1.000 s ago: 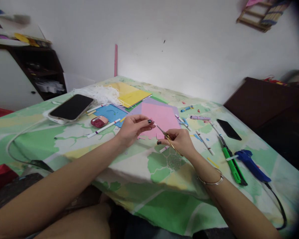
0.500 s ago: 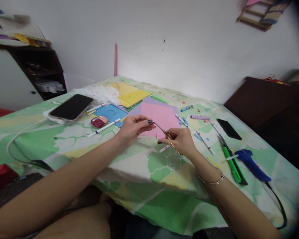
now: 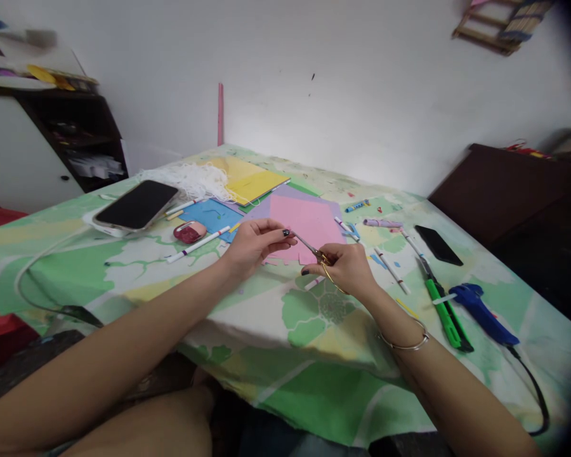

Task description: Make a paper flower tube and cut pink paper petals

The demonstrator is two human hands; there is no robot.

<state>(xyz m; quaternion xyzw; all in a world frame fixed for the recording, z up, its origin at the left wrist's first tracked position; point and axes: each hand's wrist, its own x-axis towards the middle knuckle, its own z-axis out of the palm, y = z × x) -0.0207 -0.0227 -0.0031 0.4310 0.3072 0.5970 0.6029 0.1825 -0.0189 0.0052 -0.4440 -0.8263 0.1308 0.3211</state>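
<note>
My right hand (image 3: 345,266) is closed around the gold handles of a pair of scissors (image 3: 320,256), whose thin blades point left and up. The blade tips reach the fingertips of my left hand (image 3: 261,244), which is closed in a pinch. A tiny pink piece shows at those fingertips, too small to name surely; it looks like paper. Below and behind both hands lies a pink paper sheet (image 3: 302,219) on a purple sheet (image 3: 335,208), with small cut strips at its near edge. A white marker (image 3: 315,283) lies under my right hand.
Right of my hands lie a green utility knife (image 3: 446,317), a blue glue gun (image 3: 488,317) with its cord, a black phone (image 3: 438,245) and several markers. To the left are another phone (image 3: 137,204), a red-pink rounded object (image 3: 189,231), white yarn (image 3: 195,181) and a yellow pad (image 3: 261,183).
Almost nothing differs. The scissors and both hands keep nearly the same place, with only a very slight shift of my right hand and of the view.
</note>
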